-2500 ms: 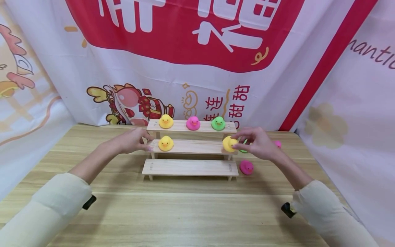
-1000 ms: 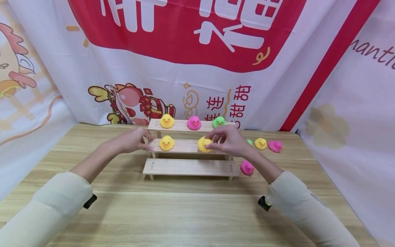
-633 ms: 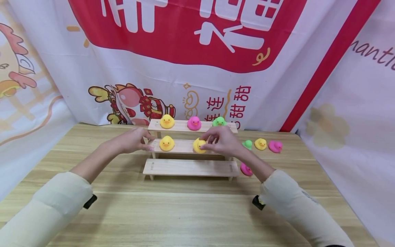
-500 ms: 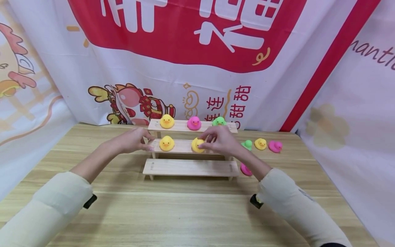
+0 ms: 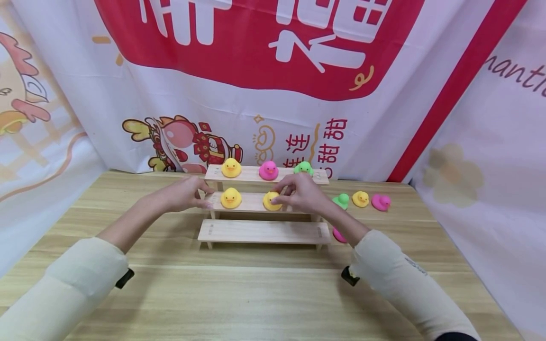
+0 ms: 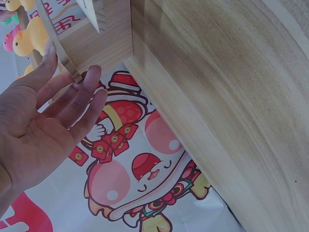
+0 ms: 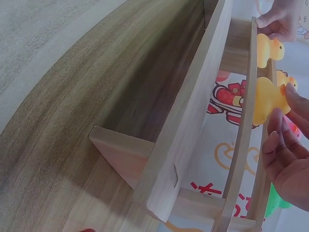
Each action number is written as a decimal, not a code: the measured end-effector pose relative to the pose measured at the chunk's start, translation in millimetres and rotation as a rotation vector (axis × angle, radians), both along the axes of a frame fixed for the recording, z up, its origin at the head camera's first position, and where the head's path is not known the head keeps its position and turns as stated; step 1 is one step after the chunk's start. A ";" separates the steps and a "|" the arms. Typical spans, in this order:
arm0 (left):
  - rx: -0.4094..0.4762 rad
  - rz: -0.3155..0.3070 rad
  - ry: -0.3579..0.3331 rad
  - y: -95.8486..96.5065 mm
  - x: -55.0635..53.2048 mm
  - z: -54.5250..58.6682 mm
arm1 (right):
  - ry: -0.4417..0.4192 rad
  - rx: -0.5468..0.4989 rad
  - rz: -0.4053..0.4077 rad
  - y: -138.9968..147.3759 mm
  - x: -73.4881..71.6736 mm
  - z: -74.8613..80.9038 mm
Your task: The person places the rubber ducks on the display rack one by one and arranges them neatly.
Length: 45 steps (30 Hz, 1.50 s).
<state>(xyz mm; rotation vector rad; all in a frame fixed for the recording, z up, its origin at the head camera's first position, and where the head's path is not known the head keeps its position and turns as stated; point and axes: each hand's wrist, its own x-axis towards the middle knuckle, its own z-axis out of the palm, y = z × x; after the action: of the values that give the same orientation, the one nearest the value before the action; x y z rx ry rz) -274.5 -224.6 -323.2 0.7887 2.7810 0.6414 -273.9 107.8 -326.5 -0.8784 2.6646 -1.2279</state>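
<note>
A three-tier wooden display shelf (image 5: 264, 231) stands on the table. My left hand (image 5: 184, 194) grips the left end of its middle tier; in the left wrist view the thumb (image 6: 47, 60) lies at the board's upper face and the fingers reach beneath. At the middle of that tier, my right hand (image 5: 304, 193) pinches a yellow rubber duck (image 5: 269, 201) between thumb and fingers. The right wrist view shows this duck (image 7: 267, 100) at the board. Left of it sits another yellow duck (image 5: 231, 199). Yellow (image 5: 231, 168), pink (image 5: 268, 171) and green (image 5: 304, 167) ducks line the top tier.
Right of the shelf, on the wooden table (image 5: 247, 298), are a green duck (image 5: 341, 201), a yellow duck (image 5: 360, 199) and a pink duck (image 5: 381, 202). Another pink duck (image 5: 339, 235), partly covered by the right forearm, lies nearer. A printed cloth (image 5: 239, 113) hangs behind.
My right hand has carried the yellow duck leftward along the middle tier, from its right end to the middle. The ducks at the right came into fuller view. My left hand stays put.
</note>
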 end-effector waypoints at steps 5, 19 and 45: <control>-0.008 0.004 -0.009 0.2 1.0 0.8 | -0.006 0.007 -0.005 0.0 -0.6 0.3; -0.009 0.000 0.002 -0.2 1.0 1.1 | -0.011 -0.001 -0.025 -1.3 -1.0 0.1; -0.012 0.001 -0.014 0.1 2.4 2.2 | -0.050 -0.010 -0.001 -1.2 1.1 1.5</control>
<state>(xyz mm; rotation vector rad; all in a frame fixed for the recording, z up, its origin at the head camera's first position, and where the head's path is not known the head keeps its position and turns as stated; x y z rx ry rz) -272.2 -224.5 -321.0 0.7776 2.7708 0.6277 -272.8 106.6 -325.0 -0.8360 2.6230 -1.2481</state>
